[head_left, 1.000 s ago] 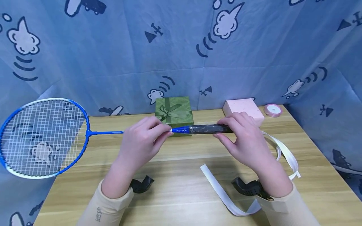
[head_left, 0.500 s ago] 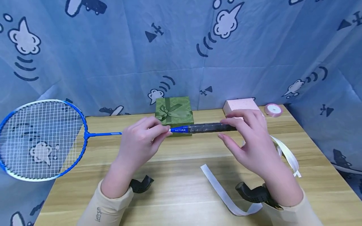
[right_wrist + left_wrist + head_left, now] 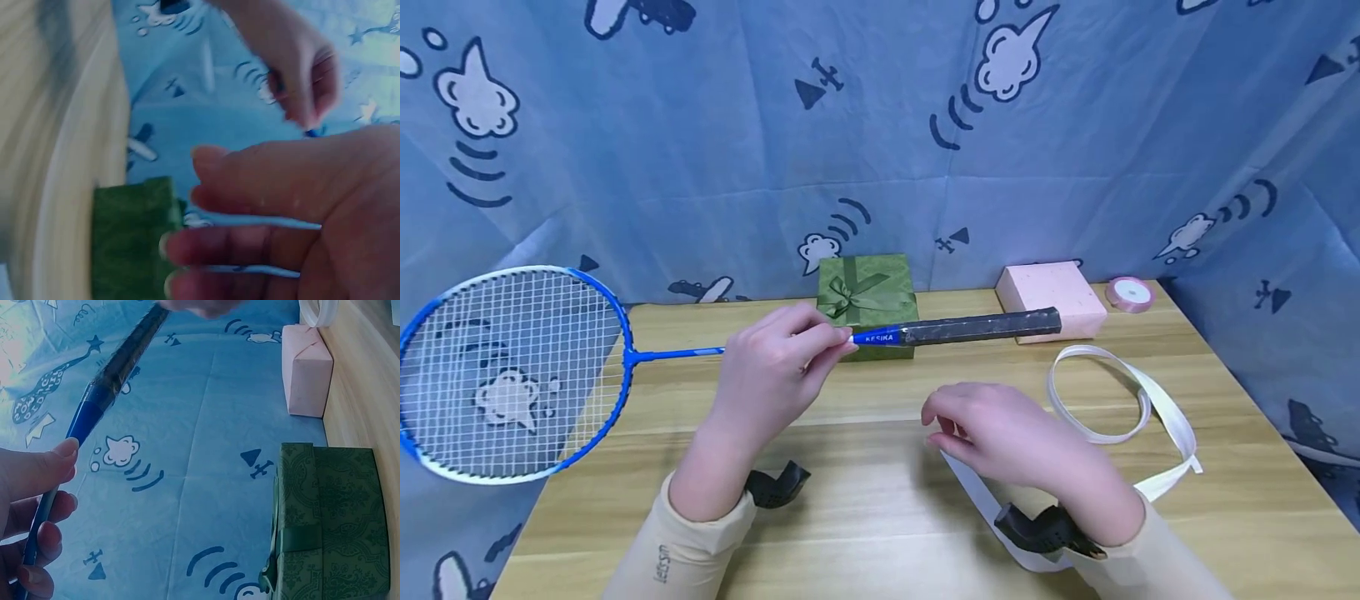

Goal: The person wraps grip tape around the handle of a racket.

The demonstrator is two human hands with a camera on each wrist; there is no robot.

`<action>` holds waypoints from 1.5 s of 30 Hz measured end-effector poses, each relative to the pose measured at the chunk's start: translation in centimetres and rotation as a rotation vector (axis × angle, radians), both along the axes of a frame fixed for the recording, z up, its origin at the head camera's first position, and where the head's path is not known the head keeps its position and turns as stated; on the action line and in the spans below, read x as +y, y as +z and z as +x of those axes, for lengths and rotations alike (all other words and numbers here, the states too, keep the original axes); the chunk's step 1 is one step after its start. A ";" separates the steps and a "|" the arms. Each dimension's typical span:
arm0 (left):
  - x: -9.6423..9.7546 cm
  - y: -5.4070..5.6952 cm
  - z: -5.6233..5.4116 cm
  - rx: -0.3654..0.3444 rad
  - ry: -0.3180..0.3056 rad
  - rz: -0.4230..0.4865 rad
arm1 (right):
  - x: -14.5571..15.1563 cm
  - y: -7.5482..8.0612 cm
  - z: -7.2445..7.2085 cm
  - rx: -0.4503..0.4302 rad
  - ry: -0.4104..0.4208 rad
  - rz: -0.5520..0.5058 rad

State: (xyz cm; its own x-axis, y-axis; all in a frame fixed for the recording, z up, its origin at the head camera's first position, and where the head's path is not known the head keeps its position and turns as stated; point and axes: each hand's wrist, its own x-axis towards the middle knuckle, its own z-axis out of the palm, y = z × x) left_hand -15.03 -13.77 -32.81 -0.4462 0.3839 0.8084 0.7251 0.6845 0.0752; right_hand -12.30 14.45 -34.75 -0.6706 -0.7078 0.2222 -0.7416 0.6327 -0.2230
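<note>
A blue and white badminton racket hangs level above the table, its strung head on the left and its black handle pointing right. My left hand pinches it by the shaft, just short of the blue cone marked KESIKA; the left wrist view shows thumb and fingers curled round that shaft. Low over the table is my right hand, fingers loosely bent and holding nothing. Its fingertips overlap the near end of a long white strip, which lies looped on the wood and partly hidden beneath the right hand and wrist.
A green gift box with a bow stands at the back of the wooden table. Farther right are a pink box and a pink ribbon roll. A blue patterned curtain hangs behind.
My right hand has let go of the handle and come down toward me, over the white strip's end. The handle now tips slightly upward at its free end; the left hand keeps its hold.
</note>
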 end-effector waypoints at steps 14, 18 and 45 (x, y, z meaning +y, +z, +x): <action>0.1 -0.4 -0.3 0.008 0.005 -0.006 | 0.2 -5.5 -3.6 -0.449 -0.283 0.327; -0.1 -0.4 -0.4 0.015 0.018 0.000 | 0.0 -6.1 -3.9 -0.465 -0.257 0.334; 0.1 -0.4 -0.7 -0.026 0.010 -0.015 | -0.1 -4.7 -3.8 -0.269 -0.073 0.122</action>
State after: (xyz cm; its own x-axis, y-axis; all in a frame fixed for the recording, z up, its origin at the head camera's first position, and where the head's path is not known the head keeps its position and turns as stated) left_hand -15.73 -13.62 -33.24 -0.4713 0.3908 0.7907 0.7160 0.6930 0.0842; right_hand -16.15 14.36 -39.44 -0.7437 -0.6663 -0.0538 -0.6181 0.7161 -0.3243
